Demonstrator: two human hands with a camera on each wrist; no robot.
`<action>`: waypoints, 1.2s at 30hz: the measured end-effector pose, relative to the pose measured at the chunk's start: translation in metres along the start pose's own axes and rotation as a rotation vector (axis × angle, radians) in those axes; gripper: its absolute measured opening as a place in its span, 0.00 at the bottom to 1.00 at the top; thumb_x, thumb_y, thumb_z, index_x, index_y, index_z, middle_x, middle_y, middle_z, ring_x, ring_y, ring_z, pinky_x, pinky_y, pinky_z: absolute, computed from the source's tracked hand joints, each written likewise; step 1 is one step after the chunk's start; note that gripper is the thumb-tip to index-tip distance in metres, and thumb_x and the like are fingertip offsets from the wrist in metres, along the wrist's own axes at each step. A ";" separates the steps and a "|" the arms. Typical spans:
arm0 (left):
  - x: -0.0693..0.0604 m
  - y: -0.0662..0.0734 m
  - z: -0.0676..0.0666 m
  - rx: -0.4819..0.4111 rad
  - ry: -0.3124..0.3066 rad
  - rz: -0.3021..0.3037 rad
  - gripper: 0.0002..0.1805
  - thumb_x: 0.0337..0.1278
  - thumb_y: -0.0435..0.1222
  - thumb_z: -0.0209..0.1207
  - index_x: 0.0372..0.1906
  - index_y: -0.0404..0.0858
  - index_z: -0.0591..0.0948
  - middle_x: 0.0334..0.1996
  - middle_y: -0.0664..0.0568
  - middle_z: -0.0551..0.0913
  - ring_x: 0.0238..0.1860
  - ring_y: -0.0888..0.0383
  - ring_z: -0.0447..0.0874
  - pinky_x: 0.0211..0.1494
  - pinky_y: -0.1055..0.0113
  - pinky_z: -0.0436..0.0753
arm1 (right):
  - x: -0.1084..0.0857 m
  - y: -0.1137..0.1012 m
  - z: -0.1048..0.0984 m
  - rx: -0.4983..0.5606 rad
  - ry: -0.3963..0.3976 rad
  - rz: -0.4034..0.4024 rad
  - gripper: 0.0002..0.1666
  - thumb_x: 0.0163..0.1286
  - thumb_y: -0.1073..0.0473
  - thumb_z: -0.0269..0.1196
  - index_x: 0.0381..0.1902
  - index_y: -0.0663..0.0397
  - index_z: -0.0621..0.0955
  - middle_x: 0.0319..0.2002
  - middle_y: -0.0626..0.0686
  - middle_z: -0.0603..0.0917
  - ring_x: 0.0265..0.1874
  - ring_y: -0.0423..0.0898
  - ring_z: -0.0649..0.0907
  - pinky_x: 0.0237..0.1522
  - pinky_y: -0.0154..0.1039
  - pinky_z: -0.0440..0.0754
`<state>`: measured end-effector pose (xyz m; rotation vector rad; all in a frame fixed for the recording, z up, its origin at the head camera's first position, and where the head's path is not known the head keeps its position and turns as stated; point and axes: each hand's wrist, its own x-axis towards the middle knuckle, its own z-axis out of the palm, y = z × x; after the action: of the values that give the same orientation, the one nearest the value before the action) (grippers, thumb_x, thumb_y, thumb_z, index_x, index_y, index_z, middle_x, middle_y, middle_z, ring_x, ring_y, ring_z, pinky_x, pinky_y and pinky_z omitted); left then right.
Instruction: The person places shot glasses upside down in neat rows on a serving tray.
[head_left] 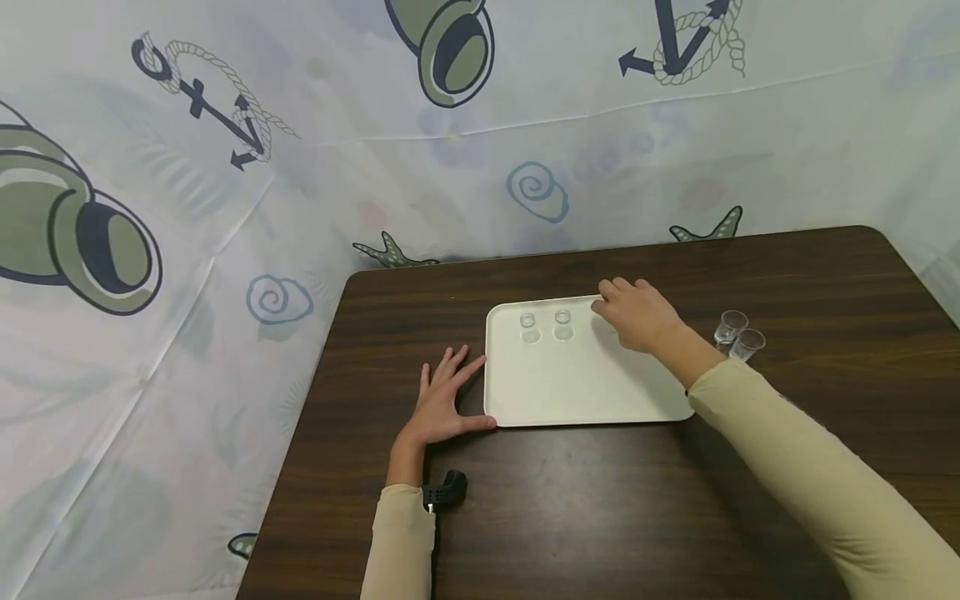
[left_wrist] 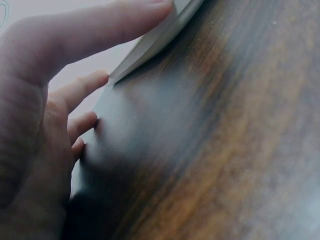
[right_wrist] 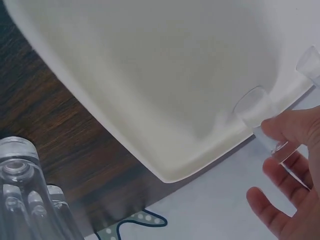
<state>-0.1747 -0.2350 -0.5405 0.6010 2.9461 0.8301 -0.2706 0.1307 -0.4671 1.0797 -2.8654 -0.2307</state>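
A white rectangular tray [head_left: 570, 387] lies on the dark wooden table. Two small clear shot glasses stand upside down near its back left: one glass [head_left: 528, 327] and, to its right, another glass [head_left: 563, 323]. Over the tray's back right part, my right hand [head_left: 641, 318] pinches a third shot glass [right_wrist: 256, 107] by its base, wide rim towards the tray; the head view hides this glass. My left hand [head_left: 441, 408] spreads its fingers at the tray's left side, with thumb and index fingertip touching the rim near the front corner.
Right of the tray, two more shot glasses stand close together: a farther glass [head_left: 731, 327] and a nearer glass [head_left: 747, 343], partly behind the right forearm. A patterned cloth [head_left: 450, 183] hangs behind the table. A black band [head_left: 446, 492] is on the left wrist.
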 end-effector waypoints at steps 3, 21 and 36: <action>0.000 0.000 0.000 0.000 0.003 0.002 0.56 0.36 0.66 0.69 0.75 0.54 0.63 0.77 0.46 0.52 0.77 0.43 0.40 0.69 0.33 0.33 | 0.000 0.001 0.000 0.030 -0.014 0.020 0.25 0.62 0.67 0.67 0.58 0.53 0.79 0.50 0.58 0.73 0.47 0.55 0.73 0.40 0.50 0.74; 0.001 0.001 -0.001 0.008 0.004 0.000 0.56 0.36 0.68 0.69 0.75 0.56 0.63 0.77 0.46 0.52 0.77 0.43 0.40 0.70 0.33 0.33 | -0.032 0.018 -0.028 0.373 0.168 0.126 0.27 0.65 0.60 0.66 0.62 0.52 0.78 0.54 0.57 0.74 0.50 0.55 0.74 0.44 0.53 0.76; 0.000 0.000 0.000 0.002 -0.001 -0.011 0.57 0.35 0.70 0.67 0.75 0.56 0.63 0.77 0.47 0.52 0.78 0.46 0.39 0.70 0.35 0.32 | -0.102 0.061 -0.031 0.734 0.303 0.339 0.25 0.70 0.58 0.63 0.64 0.55 0.76 0.60 0.60 0.70 0.56 0.63 0.72 0.43 0.59 0.73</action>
<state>-0.1744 -0.2354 -0.5408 0.5848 2.9473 0.8257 -0.2303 0.2400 -0.4273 0.5757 -2.8094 0.9742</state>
